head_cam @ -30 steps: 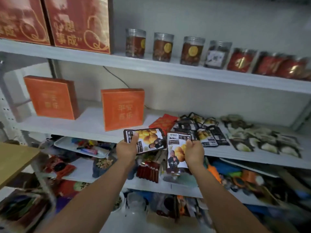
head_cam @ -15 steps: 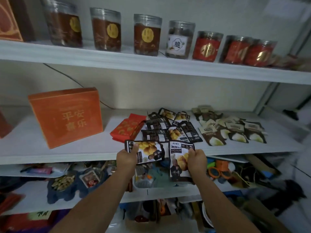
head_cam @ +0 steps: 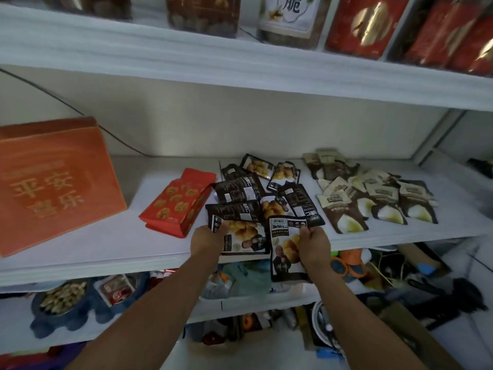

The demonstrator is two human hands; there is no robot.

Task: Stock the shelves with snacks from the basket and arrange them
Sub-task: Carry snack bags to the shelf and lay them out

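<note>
My left hand [head_cam: 208,238] grips a black chestnut snack packet [head_cam: 246,237] lying sideways over the front edge of the white middle shelf [head_cam: 112,241]. My right hand [head_cam: 313,243] holds a second black chestnut packet [head_cam: 284,249] upright, hanging past the shelf edge. Just behind both lies a loose pile of the same black packets [head_cam: 256,193]. The basket is not in view.
Red packets [head_cam: 177,202] lie left of the pile, with an orange gift box [head_cam: 53,180] further left. Brown-and-cream packets [head_cam: 373,193] spread to the right. Jars [head_cam: 290,20] line the upper shelf. Cluttered lower shelves [head_cam: 266,303] hold bags, tape rolls [head_cam: 346,263] and a dish of nuts [head_cam: 62,293].
The view has closed in on the middle shelf. Both hands have carried their packets forward to the shelf's front edge, right up against the black pile.
</note>
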